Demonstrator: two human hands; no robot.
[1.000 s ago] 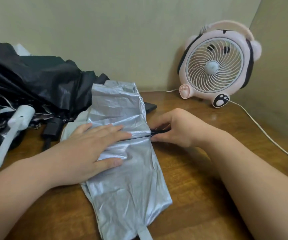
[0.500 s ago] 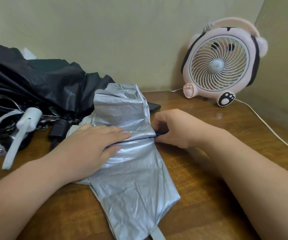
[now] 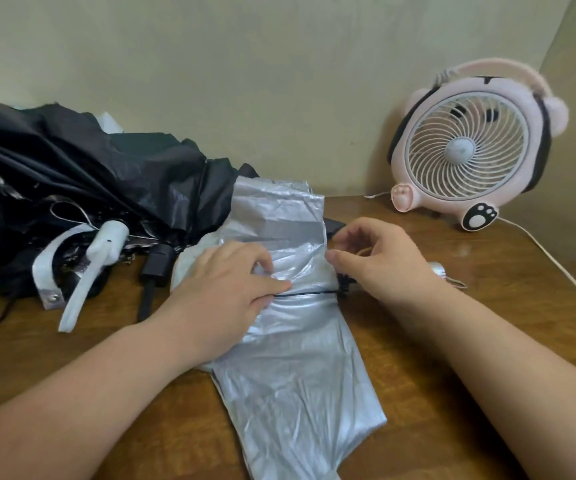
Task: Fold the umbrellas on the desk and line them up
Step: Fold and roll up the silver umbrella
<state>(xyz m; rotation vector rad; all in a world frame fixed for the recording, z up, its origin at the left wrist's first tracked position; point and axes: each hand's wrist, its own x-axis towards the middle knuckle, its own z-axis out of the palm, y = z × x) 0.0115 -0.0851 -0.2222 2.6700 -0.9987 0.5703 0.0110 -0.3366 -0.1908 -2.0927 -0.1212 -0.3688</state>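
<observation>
- Both hands work at the middle of the frame: the left hand lies on the silver umbrella, fingers curled and bunching its cloth, probably to pin the pleats flat.
- At the cloth's right edge, the right hand has arched fingers and its thumb against the cloth; I cannot tell whether it grips anything.
- A thin black rib crosses the cloth between them, likely marking the fold line.
- Flattened and only partly folded, the silver umbrella runs from centre to bottom edge on the counter.
- At upper left a black umbrella sprawls unfolded, touching the silver one and crowding the space for lining up.
- The fan at upper right and its white cord take up the right side.
</observation>
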